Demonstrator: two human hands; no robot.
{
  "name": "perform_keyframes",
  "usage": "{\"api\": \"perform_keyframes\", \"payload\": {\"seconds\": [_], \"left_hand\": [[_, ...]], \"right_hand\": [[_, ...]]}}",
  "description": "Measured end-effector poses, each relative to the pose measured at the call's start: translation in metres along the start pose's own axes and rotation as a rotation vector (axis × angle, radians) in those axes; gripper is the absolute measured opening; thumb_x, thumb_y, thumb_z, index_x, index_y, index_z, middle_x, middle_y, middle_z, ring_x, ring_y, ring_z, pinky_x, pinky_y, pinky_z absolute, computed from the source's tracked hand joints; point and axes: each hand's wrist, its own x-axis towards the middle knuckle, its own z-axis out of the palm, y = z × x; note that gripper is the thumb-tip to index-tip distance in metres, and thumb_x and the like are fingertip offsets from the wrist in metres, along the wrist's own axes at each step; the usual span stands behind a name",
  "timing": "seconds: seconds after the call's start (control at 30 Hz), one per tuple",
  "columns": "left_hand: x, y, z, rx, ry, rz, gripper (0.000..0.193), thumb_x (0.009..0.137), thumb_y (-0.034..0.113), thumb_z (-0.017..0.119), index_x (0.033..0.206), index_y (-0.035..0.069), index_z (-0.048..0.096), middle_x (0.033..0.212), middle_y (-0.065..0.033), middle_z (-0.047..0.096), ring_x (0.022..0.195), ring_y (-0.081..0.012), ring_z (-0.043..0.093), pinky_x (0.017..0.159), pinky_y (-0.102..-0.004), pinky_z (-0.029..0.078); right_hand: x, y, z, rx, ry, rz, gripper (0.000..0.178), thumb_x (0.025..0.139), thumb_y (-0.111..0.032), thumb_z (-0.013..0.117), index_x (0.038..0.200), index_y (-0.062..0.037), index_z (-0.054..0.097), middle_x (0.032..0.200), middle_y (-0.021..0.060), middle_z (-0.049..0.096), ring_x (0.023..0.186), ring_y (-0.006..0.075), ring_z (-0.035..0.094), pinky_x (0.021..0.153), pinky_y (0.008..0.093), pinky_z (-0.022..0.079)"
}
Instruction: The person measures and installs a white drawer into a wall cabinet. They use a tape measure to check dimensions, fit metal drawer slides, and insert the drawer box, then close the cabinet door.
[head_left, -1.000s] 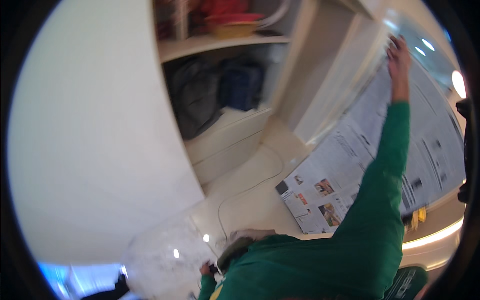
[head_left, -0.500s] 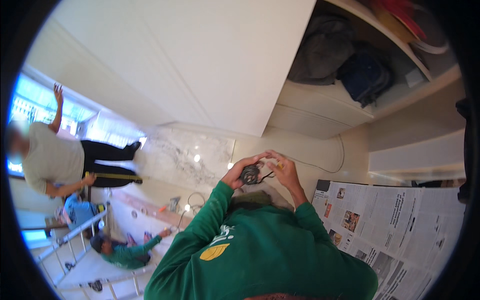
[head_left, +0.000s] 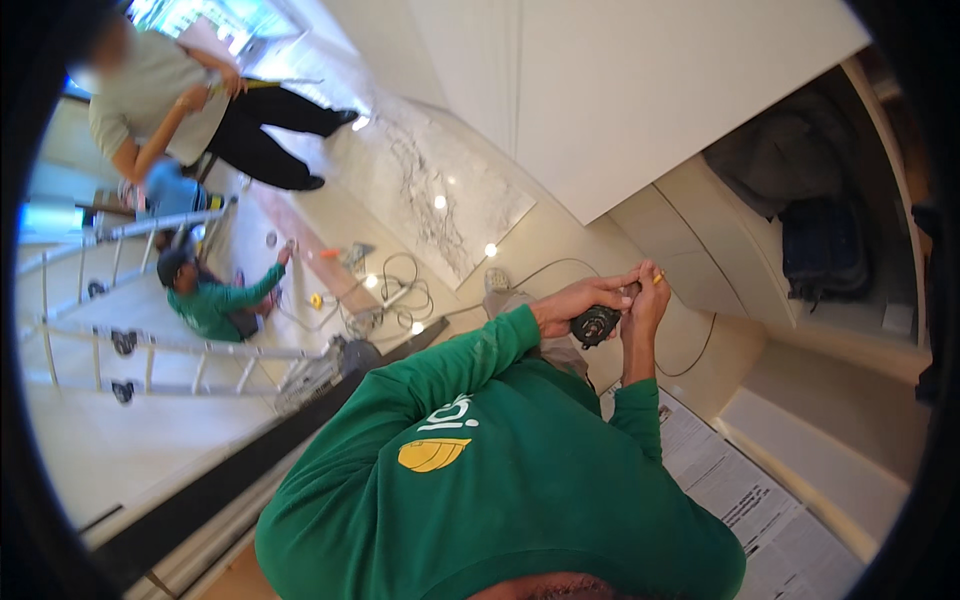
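Note:
Both my hands are closed round a dark round-ended power tool (head_left: 594,326), with its ribbed end facing me. I cannot tell its exact kind. From the left side my left hand (head_left: 582,300) wraps over the top of the tool. My right hand (head_left: 645,303) is closed at its other end, fingers bent close to those of the left. A small yellow piece (head_left: 658,279) sticks out by the right fingers; what it is cannot be made out. The fingers partly hide the tool's far end.
A white panel (head_left: 640,90) rises ahead, beside an open cabinet holding bags (head_left: 825,250). Newspaper (head_left: 765,500) lies at right. Cables (head_left: 400,290) cross the floor. At left are a ladder (head_left: 200,355), a crouching co-worker (head_left: 215,305) and a standing person (head_left: 165,100) with a yellow strip.
The view has turned, and the tool now appears farther right. My right fingers have come in against the tool. The standing person has lowered a raised arm to the yellow strip.

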Motion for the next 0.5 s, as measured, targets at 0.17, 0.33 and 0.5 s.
{"api": "perform_keyframes", "payload": {"seconds": [0.17, 0.33, 0.5], "left_hand": [[-0.022, -0.02, 0.007, 0.221, 0.182, 0.19, 0.047, 0.104, 0.019, 0.074, 0.149, 0.011, 0.066, 0.103, -0.0019, 0.068, 0.088, -0.0132, 0.069, 0.078, -0.0303, 0.062], [-0.095, -0.018, 0.013, 0.395, 0.56, 0.639, 0.016, 0.099, 0.016, 0.081, 0.096, 0.0, 0.08, 0.092, -0.0049, 0.076, 0.081, -0.0108, 0.069, 0.073, -0.0285, 0.057], [-0.22, 0.045, 0.066, 0.437, 0.89, 1.242, 0.005, 0.1, 0.009, 0.077, 0.1, 0.003, 0.077, 0.098, -0.0057, 0.075, 0.083, -0.0109, 0.066, 0.076, -0.0258, 0.053]], "right_hand": [[0.001, -0.02, -0.003, -0.161, -0.154, 0.184, 0.042, 0.113, -0.04, 0.063, 0.082, -0.0129, 0.053, 0.071, 0.0004, 0.053, 0.058, 0.0099, 0.046, 0.051, 0.0278, 0.035], [-0.009, -0.083, 0.014, -0.388, -0.198, -0.118, 0.021, 0.108, -0.028, 0.072, 0.103, -0.0077, 0.067, 0.085, 0.0011, 0.063, 0.071, 0.008, 0.054, 0.061, 0.0218, 0.039], [-0.052, -0.236, 0.048, -0.26, -0.365, -0.834, 0.025, 0.101, -0.008, 0.076, 0.126, -0.0043, 0.071, 0.1, 0.0036, 0.07, 0.078, 0.0059, 0.057, 0.068, 0.0183, 0.042]]}}
